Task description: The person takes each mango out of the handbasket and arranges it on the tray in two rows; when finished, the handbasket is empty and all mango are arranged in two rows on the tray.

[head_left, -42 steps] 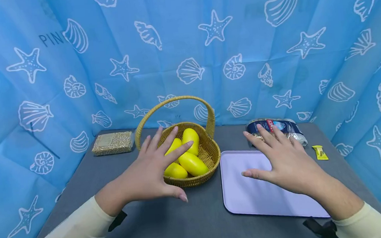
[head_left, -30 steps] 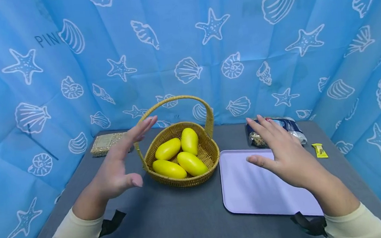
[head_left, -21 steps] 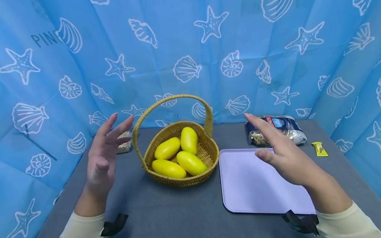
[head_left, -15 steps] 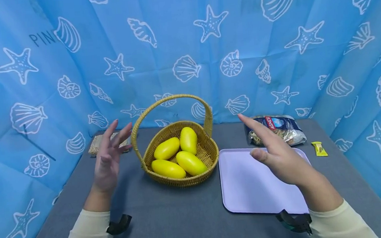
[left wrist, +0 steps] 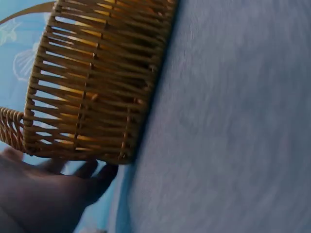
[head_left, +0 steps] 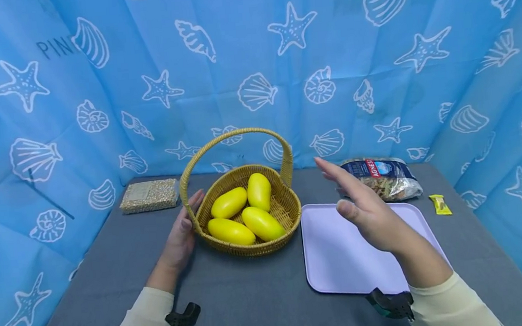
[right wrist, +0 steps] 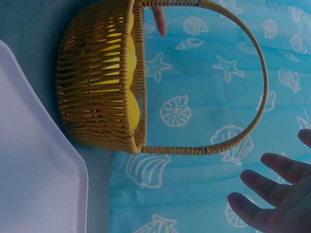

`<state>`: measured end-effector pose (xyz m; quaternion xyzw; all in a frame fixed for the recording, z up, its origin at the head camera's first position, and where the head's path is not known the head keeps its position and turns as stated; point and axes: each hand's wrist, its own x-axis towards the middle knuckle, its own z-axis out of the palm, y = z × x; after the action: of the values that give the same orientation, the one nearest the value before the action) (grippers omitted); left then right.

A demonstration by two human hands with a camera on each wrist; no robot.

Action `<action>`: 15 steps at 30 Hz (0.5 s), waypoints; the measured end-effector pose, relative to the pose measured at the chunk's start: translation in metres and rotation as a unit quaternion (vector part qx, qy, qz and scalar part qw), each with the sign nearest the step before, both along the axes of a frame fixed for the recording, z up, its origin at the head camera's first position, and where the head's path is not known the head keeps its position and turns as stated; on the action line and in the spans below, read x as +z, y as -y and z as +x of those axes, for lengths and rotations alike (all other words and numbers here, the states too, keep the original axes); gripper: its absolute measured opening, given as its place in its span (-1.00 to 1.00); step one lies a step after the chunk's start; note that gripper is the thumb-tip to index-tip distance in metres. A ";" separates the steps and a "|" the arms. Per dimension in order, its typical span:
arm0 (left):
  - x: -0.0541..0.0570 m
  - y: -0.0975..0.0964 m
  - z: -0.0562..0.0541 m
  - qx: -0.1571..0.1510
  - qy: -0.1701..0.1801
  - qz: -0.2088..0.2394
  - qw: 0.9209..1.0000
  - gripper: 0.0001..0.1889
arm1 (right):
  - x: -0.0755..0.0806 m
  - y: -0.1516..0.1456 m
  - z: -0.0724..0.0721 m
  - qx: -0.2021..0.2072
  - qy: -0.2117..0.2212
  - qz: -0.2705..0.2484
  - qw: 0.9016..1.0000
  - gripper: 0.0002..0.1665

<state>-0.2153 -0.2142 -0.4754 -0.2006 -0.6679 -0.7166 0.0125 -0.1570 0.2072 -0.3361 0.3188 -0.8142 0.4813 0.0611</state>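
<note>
A woven wicker basket (head_left: 249, 250) with a tall arched handle (head_left: 235, 132) stands mid-table. Several yellow mangoes (head_left: 228, 203) lie inside it. My left hand (head_left: 179, 241) is at the basket's left side, fingers extended along the wall with the tips partly hidden behind the handle's foot. In the left wrist view, those fingers (left wrist: 90, 170) come right up to the woven wall. My right hand (head_left: 371, 213) hovers above the lilac tray (head_left: 337, 249), to the right of the basket, fingers straight and thumb apart, holding nothing. The right wrist view shows it apart from the basket.
At the back left lies a clear bag of pale grains (head_left: 149, 196). A dark blue AGNESI pasta bag (head_left: 384, 176) sits at the back right, behind the tray. A small yellow wrapped packet (head_left: 440, 204) lies right of it. Blue shell-print curtains (head_left: 252, 56) surround the grey table.
My left hand swung left away from over the basket, then came down and in to its left side. My right hand turned thumb-up and shifted left. Basket and mangoes stayed put.
</note>
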 end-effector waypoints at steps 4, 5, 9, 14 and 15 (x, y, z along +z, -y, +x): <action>-0.010 -0.004 -0.001 -0.024 0.011 0.015 1.000 -0.06 | 0.000 0.004 -0.003 0.000 0.011 -0.004 1.000 -0.12; -0.012 -0.004 -0.002 -0.029 0.017 0.019 0.999 -0.08 | 0.000 0.005 -0.005 0.000 0.015 -0.005 1.000 -0.12; -0.017 -0.003 -0.003 -0.022 0.045 0.012 0.999 -0.14 | -0.002 0.010 -0.010 0.010 0.023 -0.019 1.000 -0.09; -0.020 -0.003 -0.005 0.002 0.075 -0.025 0.997 -0.05 | -0.005 0.020 -0.019 0.038 0.047 -0.063 0.996 -0.06; -0.020 -0.003 -0.005 0.004 0.077 -0.028 0.997 -0.04 | -0.007 0.023 -0.022 0.046 0.053 -0.076 0.995 -0.04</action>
<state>-0.2206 -0.2111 -0.4957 -0.1426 -0.6872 -0.7111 -0.0420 -0.1786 0.1846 -0.3428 0.3238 -0.7618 0.5607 0.0195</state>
